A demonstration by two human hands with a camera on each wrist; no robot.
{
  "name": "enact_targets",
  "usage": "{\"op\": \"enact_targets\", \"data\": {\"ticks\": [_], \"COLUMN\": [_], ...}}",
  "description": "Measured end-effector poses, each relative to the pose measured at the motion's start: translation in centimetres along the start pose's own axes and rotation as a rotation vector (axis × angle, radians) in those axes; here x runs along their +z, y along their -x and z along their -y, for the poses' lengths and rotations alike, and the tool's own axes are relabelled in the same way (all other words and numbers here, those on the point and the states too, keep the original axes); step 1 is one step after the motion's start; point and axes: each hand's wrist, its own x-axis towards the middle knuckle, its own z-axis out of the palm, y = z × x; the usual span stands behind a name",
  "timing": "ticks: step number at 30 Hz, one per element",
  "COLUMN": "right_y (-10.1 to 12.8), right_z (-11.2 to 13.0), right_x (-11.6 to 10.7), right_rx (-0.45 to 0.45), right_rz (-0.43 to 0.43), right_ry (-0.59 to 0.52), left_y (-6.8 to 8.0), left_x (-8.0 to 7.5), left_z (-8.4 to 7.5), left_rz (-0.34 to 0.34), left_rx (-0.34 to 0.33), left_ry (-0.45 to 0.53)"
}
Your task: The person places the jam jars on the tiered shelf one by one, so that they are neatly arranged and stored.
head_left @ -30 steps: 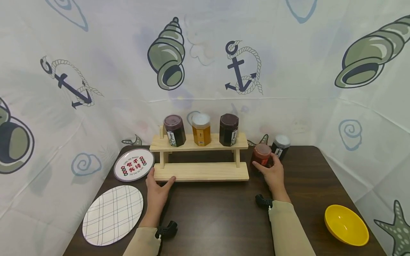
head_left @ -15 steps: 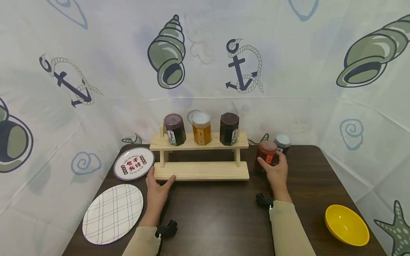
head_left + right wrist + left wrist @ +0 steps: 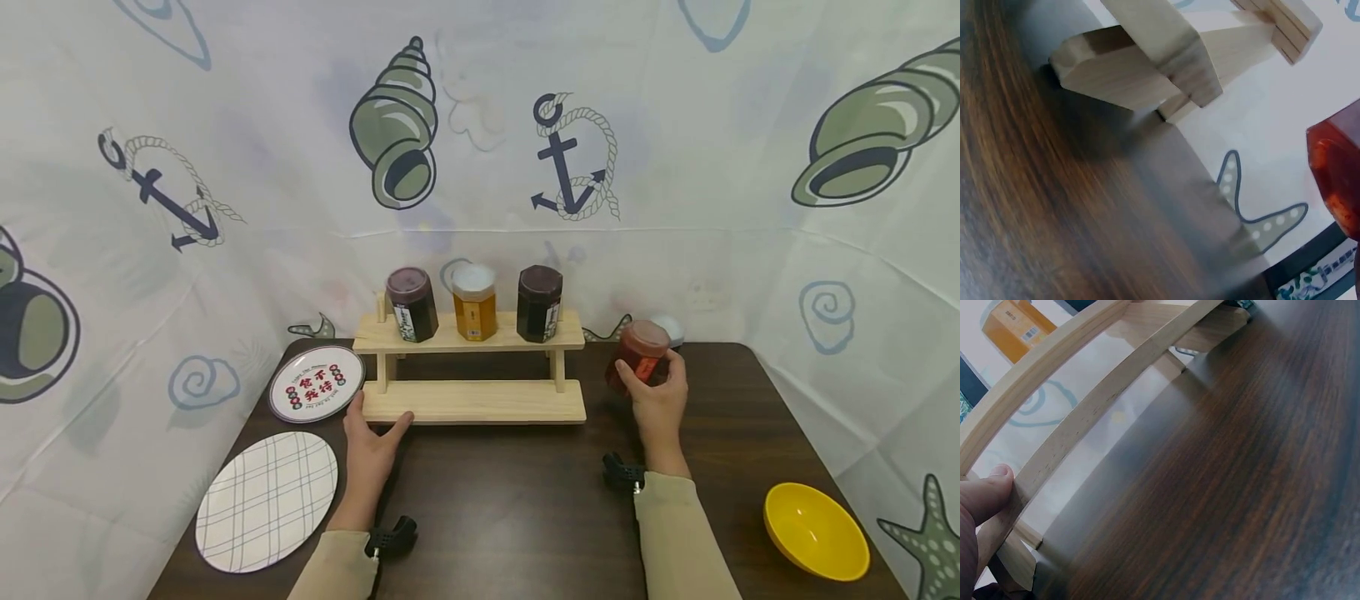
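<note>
My left hand grips the left end of the lower board of a two-tier wooden rack. In the left wrist view the thumb presses on the board's front edge. Beyond the rack's right end, my right hand holds a jar of red sauce between thumb and fingers, its lid tipped to the right. The right wrist view catches only part of this red jar at its edge. Behind it stands a dark jar with a white lid, mostly hidden in the head view; its label shows in the right wrist view.
On the upper board stand a purple-lidded jar, an amber jar and a dark jar. Two plates, one with red lettering and one checked, lie at left. A yellow bowl sits front right.
My right hand has moved to the right with the red jar, which now leans and covers more of the white-lidded jar. The left hand and the rack have stayed in place.
</note>
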Motion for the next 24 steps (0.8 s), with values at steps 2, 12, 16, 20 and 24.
{"op": "enact_targets", "data": {"ticks": [2,12,16,20,24], "right_y": [0.0,1.0,0.9,1.3,2.0], "right_z": [0.6,4.9,4.6,4.5,5.2], "right_x": [0.1,0.6,1.3,2.2,3.0], "right_rx": [-0.007,-0.086,-0.140,-0.221,-0.280], "right_rz": [-0.004,-0.005,-0.033,-0.036,-0.025], "right_ry": [-0.013,-0.070,-0.071,-0.100,-0.131], "left_y": [0.1,0.1,0.0,0.0,0.1], "left_x": [0.0,-0.1,-0.1,-0.1,-0.1], "left_z": [0.0,0.2,0.4,0.4,0.3], "left_rz": [-0.003,0.002,-0.001,-0.002,0.003], "left_rx": [0.002,0.032,0.031,0.030,0.022], "left_ry": [-0.001,0.022,0.014,0.013,0.012]}}
